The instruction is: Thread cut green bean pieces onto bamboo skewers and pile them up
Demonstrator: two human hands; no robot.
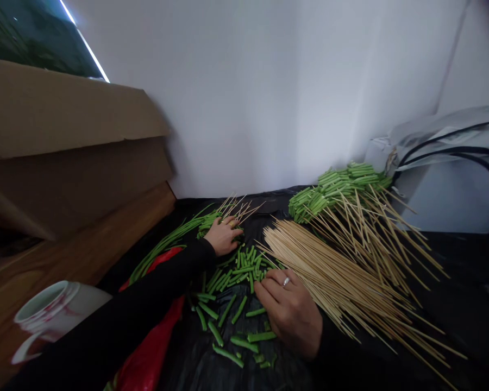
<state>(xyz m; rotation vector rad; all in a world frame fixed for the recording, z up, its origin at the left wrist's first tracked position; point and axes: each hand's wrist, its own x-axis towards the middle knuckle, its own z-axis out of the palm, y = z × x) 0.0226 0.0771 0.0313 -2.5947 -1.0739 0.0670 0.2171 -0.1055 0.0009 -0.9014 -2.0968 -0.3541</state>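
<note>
My left hand [224,235] is closed round a bundle of skewered green bean pieces [212,219] whose stick ends fan out beyond my knuckles. My right hand [287,309], wearing a ring, rests palm down on the black sheet with its fingertips pinched at the edge of a heap of cut green bean pieces [240,271]. What the fingertips hold is hidden. A pile of bare bamboo skewers [330,271] lies just right of that hand. Long uncut green beans [163,247] stretch along my left forearm.
Finished bean skewers [342,190] are stacked at the back right. A white mug [49,315] stands on the wooden surface at left, beside a red bag [150,347]. Cardboard [65,119] leans at left. A plastic-covered box [444,163] sits at right. Black sheet [452,271] covers the table.
</note>
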